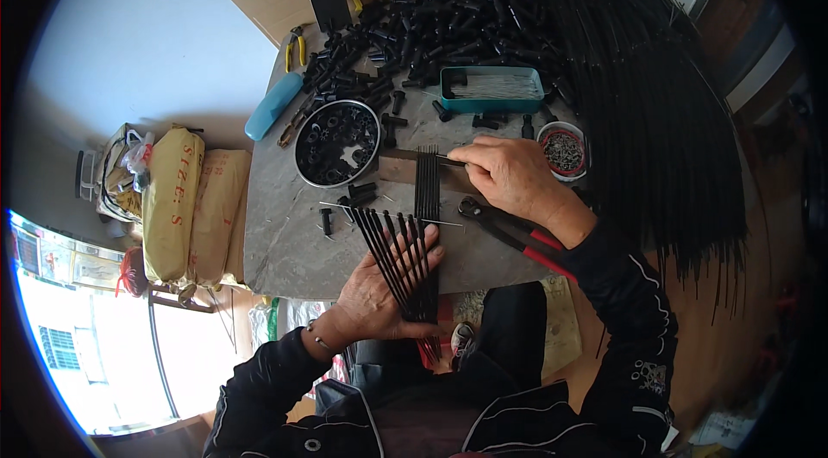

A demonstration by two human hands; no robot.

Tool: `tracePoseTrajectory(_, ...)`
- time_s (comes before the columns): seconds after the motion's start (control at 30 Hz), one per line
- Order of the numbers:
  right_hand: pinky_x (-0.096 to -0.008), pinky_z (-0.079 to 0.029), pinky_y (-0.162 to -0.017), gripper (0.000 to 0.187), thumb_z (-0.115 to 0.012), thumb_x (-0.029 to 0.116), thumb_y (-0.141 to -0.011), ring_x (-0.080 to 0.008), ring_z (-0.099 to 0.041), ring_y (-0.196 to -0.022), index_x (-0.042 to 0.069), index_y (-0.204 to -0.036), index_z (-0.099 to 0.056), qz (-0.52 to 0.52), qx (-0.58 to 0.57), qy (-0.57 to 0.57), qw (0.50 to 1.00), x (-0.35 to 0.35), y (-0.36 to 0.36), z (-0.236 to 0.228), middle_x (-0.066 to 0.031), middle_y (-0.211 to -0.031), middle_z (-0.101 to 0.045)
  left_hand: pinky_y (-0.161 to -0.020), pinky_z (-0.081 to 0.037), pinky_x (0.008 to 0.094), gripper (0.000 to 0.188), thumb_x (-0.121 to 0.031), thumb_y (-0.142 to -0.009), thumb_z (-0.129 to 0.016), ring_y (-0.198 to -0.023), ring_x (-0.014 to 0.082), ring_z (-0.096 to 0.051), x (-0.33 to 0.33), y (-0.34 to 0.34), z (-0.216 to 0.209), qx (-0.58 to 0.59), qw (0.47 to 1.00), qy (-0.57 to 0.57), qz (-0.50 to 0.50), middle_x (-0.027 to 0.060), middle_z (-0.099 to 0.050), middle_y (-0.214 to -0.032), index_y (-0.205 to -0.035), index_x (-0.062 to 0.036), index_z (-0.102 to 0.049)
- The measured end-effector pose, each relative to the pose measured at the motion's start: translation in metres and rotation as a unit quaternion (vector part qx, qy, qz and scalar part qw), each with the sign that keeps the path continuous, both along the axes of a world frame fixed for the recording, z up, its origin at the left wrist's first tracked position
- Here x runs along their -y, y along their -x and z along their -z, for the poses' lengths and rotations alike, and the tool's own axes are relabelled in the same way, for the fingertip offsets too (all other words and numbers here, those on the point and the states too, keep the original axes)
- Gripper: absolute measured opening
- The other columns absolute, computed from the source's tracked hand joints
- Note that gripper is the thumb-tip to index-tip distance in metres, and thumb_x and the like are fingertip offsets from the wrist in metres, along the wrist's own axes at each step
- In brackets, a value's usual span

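My left hand point(379, 290) is near the table's front edge, under a fan of thin black ribs point(392, 260), its thumb across their lower end. A thin metal wire point(345, 205) runs crosswise through the fan's upper ends. Beyond it, a tight row of black ribs point(427, 186) lies over a flat wooden block point(398, 167). My right hand point(509, 173) is closed in a pinch at the far end of that row, on a thin dark wire point(448, 160) partly hidden by the fingers. Pincers with red-and-black handles point(500, 229) lie below my right wrist.
A round bowl of small black rings point(338, 103) stands left. Behind are a teal box of thin wires point(492, 104) and heaped black plastic tubes point(431, 27). To the right are a tub of small metal parts point(561, 126) and a large bundle of black ribs point(651, 113).
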State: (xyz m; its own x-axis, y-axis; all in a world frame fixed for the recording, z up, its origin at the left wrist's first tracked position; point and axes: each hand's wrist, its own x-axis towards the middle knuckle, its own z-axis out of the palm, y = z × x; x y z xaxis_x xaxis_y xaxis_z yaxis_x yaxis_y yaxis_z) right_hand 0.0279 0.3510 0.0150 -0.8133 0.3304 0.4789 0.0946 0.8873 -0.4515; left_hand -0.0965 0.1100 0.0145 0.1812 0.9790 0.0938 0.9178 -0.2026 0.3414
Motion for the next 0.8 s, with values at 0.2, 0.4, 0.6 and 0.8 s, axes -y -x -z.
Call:
tracePoseTrajectory(0.2, -0.0390, -0.052, -0.060, 0.021, -0.058, 0.005, -0.078, -0.0276, -0.065, -0.068, 0.010, -0.096, -0.070, 0.001, 0.006, 0.005, 1.000, 0.0001, 0.0003, 0.0010, -0.0066, -0.076, -0.065, -0.116, -0.015, 0.0525, 0.106, -0.066, -0.064, -0.072, -0.143, 0.0397, -0.022, 0.0012, 0.0004, 0.0004, -0.004, 1.000, 0.015, -0.003, 0.0201, -0.028, -0.153, -0.143, -0.0038, -0.038)
tracePoseTrajectory(0.4, -0.0385, -0.052, -0.059, 0.021, -0.059, 0.005, -0.078, -0.0268, -0.065, -0.069, 0.010, -0.095, -0.070, 0.003, -0.007, 0.004, 1.000, -0.0015, -0.0001, 0.0047, -0.0058, -0.076, -0.065, -0.117, -0.013, 0.0518, 0.108, -0.067, -0.064, -0.072, -0.144, 0.0390, -0.020, 0.0003, 0.0011, -0.0006, -0.009, 1.000, 0.029, 0.000, 0.0197, -0.027, -0.154, -0.144, -0.0041, -0.036)
tracePoseTrajectory(0.6, -0.0391, -0.052, -0.060, 0.021, -0.060, 0.006, -0.078, -0.0266, -0.065, -0.070, 0.011, -0.096, -0.071, 0.001, -0.012, 0.024, 1.000, -0.0005, -0.0005, 0.0043, -0.0058, -0.076, -0.065, -0.117, -0.013, 0.0517, 0.108, -0.067, -0.064, -0.073, -0.144, 0.0387, -0.020, 0.0009, 0.0009, 0.0001, -0.006, 1.000, 0.026, -0.001, 0.0199, -0.027, -0.154, -0.144, -0.0042, -0.036)
tracePoseTrajectory(0.8, -0.0393, -0.052, -0.060, 0.023, -0.060, 0.006, -0.077, -0.0275, -0.065, -0.071, 0.011, -0.097, -0.070, 0.003, -0.003, 0.002, 1.000, -0.0023, -0.0014, 0.0050, -0.0065, -0.076, -0.065, -0.116, -0.014, 0.0515, 0.108, -0.067, -0.064, -0.073, -0.144, 0.0390, -0.022, -0.0010, 0.0000, -0.0002, -0.010, 1.000, 0.024, 0.002, 0.0201, -0.029, -0.153, -0.144, -0.0044, -0.037)
